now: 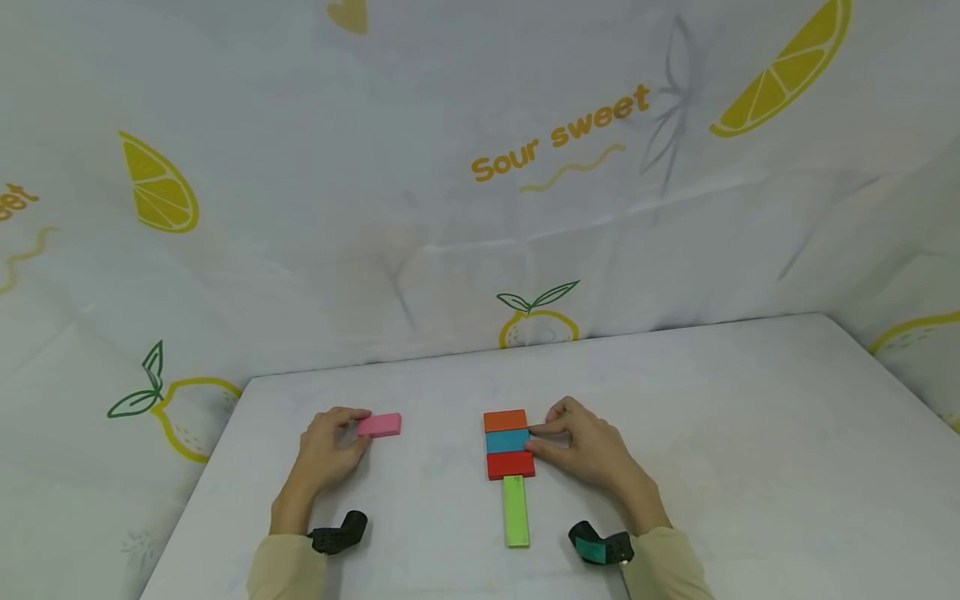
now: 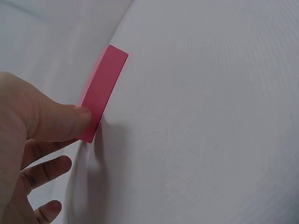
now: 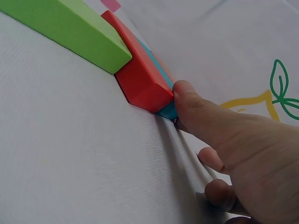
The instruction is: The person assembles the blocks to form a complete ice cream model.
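My left hand [image 1: 330, 448] pinches the left end of a pink block [image 1: 380, 426] between thumb and fingers, as the left wrist view also shows. I cannot tell whether that block touches the table. At the middle of the table, an orange block [image 1: 505, 421], a blue block [image 1: 507, 441] and a red block [image 1: 511, 465] lie side by side in a stack-like column. A light green block [image 1: 516, 512] points toward me from the red one's near side. With thumb and index finger, my right hand [image 1: 588, 446] holds the blue block's right end.
The blocks lie on a white-covered table [image 1: 750, 433]. Behind it hangs a white cloth [image 1: 337, 208] printed with lemons and lettering. Black straps with camera mounts sit on the left wrist [image 1: 339, 533] and right wrist [image 1: 602, 546].
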A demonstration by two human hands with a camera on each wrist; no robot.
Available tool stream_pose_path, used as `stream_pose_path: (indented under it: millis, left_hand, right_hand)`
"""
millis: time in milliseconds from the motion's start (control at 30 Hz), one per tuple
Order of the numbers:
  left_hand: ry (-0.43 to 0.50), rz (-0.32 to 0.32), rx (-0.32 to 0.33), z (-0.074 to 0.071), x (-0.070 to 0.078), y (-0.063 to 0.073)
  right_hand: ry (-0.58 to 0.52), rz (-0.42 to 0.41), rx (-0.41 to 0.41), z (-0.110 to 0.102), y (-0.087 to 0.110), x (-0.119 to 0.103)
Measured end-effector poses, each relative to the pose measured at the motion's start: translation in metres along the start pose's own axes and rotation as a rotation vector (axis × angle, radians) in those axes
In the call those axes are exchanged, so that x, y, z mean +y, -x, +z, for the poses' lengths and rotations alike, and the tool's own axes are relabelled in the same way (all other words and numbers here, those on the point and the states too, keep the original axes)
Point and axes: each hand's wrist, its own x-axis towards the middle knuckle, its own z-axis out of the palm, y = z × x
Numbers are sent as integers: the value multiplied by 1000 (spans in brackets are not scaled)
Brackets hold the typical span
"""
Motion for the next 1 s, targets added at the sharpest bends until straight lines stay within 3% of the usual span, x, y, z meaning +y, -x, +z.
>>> stream_pose_path:
  millis: [567, 1000]
  left_hand:
    - [-18, 92, 56, 24, 18, -15]
    - [-26, 127, 30, 40, 42, -28]
  right_hand:
    - [-14, 19, 0, 1, 0, 0]
    - [-12, 23, 2, 1, 0, 0]
